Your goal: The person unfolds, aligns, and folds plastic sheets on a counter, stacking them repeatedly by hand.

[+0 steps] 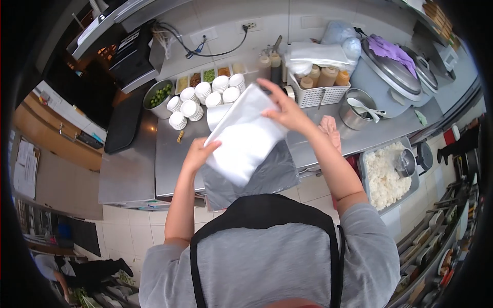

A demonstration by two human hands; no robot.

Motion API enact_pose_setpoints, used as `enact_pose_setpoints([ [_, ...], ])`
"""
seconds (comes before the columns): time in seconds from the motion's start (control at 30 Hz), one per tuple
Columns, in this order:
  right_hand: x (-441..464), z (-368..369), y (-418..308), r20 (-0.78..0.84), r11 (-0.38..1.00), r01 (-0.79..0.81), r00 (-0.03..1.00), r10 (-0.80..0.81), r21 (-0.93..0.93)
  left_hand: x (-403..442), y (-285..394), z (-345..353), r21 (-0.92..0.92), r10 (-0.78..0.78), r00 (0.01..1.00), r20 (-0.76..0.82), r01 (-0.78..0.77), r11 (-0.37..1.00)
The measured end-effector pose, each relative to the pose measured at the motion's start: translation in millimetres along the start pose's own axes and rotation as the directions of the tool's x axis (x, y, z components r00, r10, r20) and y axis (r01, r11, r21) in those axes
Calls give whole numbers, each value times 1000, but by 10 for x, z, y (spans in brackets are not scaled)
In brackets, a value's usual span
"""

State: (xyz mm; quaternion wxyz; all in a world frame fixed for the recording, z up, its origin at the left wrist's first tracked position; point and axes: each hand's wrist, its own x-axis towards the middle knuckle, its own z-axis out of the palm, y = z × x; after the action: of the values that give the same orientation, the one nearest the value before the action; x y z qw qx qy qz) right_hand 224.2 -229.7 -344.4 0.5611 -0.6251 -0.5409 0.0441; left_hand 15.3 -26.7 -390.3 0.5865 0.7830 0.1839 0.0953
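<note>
A white plastic bag (246,138), translucent at its upper edge, is held up tilted over the counter's front edge. My left hand (197,155) pinches its left edge between thumb and fingers. At its upper right, my right hand (287,114) grips the bag with the thumb on the near face and the fingers around the far side. Below it a grey plastic sheet or bag (277,172) drapes over the counter edge. Behind the white bag stands a white cylinder (214,117), partly hidden. Stacks of small white lidded cups (190,109) stand just beyond my left hand.
On the steel counter (128,177) are a pot of limes (159,97), a white basket of sauce bottles (321,96), a metal pot with spoons (355,120) and a pink cloth (329,131). A rice tub (364,177) sits at right. Another person (84,269) is at lower left.
</note>
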Motion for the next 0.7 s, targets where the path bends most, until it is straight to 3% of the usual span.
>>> enact_pose_setpoints([
  [0.03, -11, -13, -78, -10, 1000, -4, 1000, 4, -6, -16, -89, -17, -15, -42, 999, 9, 42, 999],
  [0.1, 3, -66, -303, 172, 972, -231, 960, 222, 37, -70, -191, -3, -24, -89, 996, 29, 90, 996],
  [0.13, 23, -102, -317, 165, 970, -238, 959, 229, 39, -102, -224, 12, -30, -91, 994, 53, 93, 995],
  [0.2, 101, -190, -290, 243, 982, -184, 951, 190, -45, -138, -340, 31, -38, -94, 992, 82, 98, 994],
  [0.33, 254, -395, -76, 139, 996, 5, 990, 7, -90, -71, -608, -25, -210, -65, 997, -43, 55, 976],
  [0.4, 412, -709, 70, 29, 986, 16, 1000, -12, -165, -93, -678, -25, -260, -93, 990, -103, 64, 963],
  [0.47, 608, -1117, 302, -178, 986, -121, 979, 98, -118, -162, -733, -34, -260, -127, 959, -255, 58, 964],
  [0.5, 751, -1423, 630, -237, 953, 127, 952, -195, -275, -206, -777, -48, -254, -133, 955, -264, 64, 965],
  [0.53, 801, -1627, 634, -390, 987, -146, 914, 111, -62, -251, -806, -55, -256, -136, 954, -266, 67, 964],
  [0.57, 861, -1827, 702, -512, 981, -191, 839, 184, 39, -295, -832, -56, -264, -141, 947, -288, 63, 963],
  [0.63, 969, -2303, 1075, -623, 974, -148, 750, 222, 169, -364, -862, -41, -274, -147, 939, -311, 60, 960],
  [0.7, 1031, -2686, 1434, -652, 972, -197, 722, 232, 127, -423, -861, -19, -295, -205, 914, -351, 99, 950],
])
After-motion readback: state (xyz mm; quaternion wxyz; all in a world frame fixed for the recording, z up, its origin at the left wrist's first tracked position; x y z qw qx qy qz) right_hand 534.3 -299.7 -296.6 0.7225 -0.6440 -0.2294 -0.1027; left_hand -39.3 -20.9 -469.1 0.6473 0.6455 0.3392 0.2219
